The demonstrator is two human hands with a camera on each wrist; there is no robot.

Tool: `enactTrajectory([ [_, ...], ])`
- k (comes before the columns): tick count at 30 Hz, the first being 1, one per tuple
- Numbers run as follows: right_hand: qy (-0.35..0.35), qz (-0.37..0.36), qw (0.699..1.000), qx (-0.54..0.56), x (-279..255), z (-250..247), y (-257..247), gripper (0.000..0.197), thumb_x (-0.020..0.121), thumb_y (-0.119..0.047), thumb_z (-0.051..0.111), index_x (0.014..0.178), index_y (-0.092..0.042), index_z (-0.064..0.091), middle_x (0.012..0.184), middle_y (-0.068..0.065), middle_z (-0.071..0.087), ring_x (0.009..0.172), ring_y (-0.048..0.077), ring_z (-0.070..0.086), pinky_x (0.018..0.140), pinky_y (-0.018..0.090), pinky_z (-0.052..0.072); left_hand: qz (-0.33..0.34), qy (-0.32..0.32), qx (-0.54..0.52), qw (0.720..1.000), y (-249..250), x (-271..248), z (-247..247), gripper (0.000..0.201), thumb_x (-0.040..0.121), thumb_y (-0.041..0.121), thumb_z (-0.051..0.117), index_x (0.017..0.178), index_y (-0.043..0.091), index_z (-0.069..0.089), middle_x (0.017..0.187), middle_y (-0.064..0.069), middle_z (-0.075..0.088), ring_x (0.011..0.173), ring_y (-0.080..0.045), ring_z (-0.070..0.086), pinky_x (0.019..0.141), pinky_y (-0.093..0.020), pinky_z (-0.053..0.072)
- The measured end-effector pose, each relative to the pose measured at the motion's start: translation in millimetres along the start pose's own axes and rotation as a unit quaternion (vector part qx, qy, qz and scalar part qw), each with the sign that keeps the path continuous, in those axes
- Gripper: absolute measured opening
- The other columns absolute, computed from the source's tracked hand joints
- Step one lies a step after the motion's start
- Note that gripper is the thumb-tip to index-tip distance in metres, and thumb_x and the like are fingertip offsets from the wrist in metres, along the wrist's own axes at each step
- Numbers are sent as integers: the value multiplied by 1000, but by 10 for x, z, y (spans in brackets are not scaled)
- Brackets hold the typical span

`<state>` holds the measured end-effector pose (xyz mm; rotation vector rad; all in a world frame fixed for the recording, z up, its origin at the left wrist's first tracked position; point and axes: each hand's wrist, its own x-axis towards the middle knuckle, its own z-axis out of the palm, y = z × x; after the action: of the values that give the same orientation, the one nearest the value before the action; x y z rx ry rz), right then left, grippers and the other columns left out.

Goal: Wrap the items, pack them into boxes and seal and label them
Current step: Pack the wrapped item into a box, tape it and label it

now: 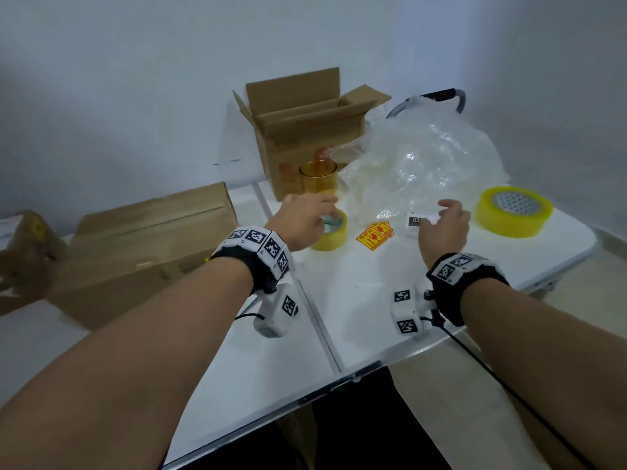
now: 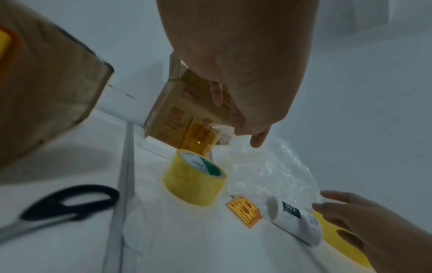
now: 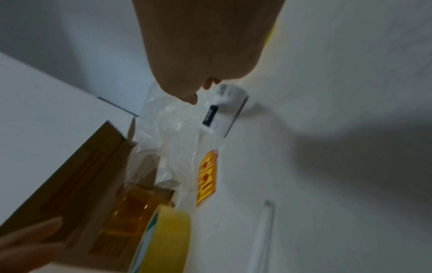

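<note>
White folding table (image 1: 356,300). Closed carton (image 1: 146,245) at 9 o'clock; open carton (image 1: 302,130) standing at 12. Crumpled bubble wrap (image 1: 420,164) at 1 o'clock, touching the amber glass (image 1: 319,178) beside the open carton. Large tape roll (image 1: 514,212) at 3 o'clock. Small tape roll (image 1: 330,234) near centre, left hand (image 1: 305,222) above it, fingers loosely spread, holding nothing. Right hand (image 1: 444,228) over the white label roll (image 1: 419,222), fingers apart, empty. Orange stickers (image 1: 375,236) between the rolls. Scissors (image 2: 67,203) at 7 o'clock.
</note>
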<state>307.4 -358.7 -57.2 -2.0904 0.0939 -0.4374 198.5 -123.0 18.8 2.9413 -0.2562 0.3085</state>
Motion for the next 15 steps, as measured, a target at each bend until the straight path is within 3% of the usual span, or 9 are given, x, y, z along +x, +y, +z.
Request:
enactTrajectory([
  [2, -4, 80, 996, -50, 71, -94, 124, 50, 86, -19, 66, 130, -11, 44, 133, 16, 46, 119, 36, 47, 96, 46, 40, 4, -10, -10, 1000, 60, 87, 106, 40, 88, 2, 49, 115, 26, 69, 147, 6, 48, 137, -17, 41, 105, -42, 28],
  [5, -53, 177, 982, -30, 206, -157, 265, 60, 86, -36, 69, 130, -5, 43, 132, 19, 51, 122, 38, 47, 100, 45, 40, 2, -35, -14, 999, 118, 172, 219, 39, 91, 4, 48, 116, 27, 68, 148, 7, 47, 137, -16, 40, 106, -42, 28],
  [6, -74, 185, 980, -14, 263, -170, 307, 55, 86, -38, 67, 123, -2, 48, 123, 19, 56, 117, 37, 51, 97, 43, 42, 1, -38, -21, 999, 124, 188, 250, 40, 91, 3, 48, 115, 27, 68, 148, 7, 47, 137, -16, 40, 106, -42, 28],
  [8, -135, 187, 973, 7, 358, -189, 364, 36, 90, -40, 62, 89, -5, 57, 88, 13, 60, 94, 30, 55, 82, 34, 42, 4, -38, -37, 999, 125, 209, 297, 41, 90, 2, 47, 113, 26, 69, 146, 6, 48, 137, -17, 41, 108, -45, 29],
  [9, -153, 187, 970, 11, 380, -197, 379, 39, 92, -40, 59, 72, -8, 53, 75, 10, 54, 85, 27, 52, 76, 32, 39, 3, -40, -40, 998, 119, 213, 313, 41, 89, 1, 47, 113, 26, 70, 146, 6, 49, 136, -17, 42, 108, -46, 30],
  [11, -157, 184, 970, 20, 402, -189, 396, 46, 92, -37, 61, 59, -9, 47, 68, 8, 50, 79, 25, 51, 73, 31, 38, -1, -47, -41, 998, 106, 216, 335, 40, 90, 1, 47, 112, 26, 70, 146, 6, 49, 136, -17, 42, 108, -48, 30],
  [13, -138, 184, 972, 47, 388, -156, 396, 35, 89, -34, 66, 69, -6, 61, 79, 12, 57, 84, 29, 56, 80, 33, 44, -6, -54, -39, 998, 102, 218, 334, 40, 91, 1, 46, 112, 25, 70, 146, 6, 48, 136, -17, 41, 108, -49, 30],
  [15, -120, 188, 973, 56, 344, -146, 374, 32, 88, -32, 68, 102, -3, 70, 102, 14, 67, 103, 31, 61, 95, 37, 47, -11, -59, -36, 998, 108, 222, 329, 39, 92, 2, 46, 113, 25, 69, 147, 6, 47, 136, -17, 40, 108, -46, 29],
])
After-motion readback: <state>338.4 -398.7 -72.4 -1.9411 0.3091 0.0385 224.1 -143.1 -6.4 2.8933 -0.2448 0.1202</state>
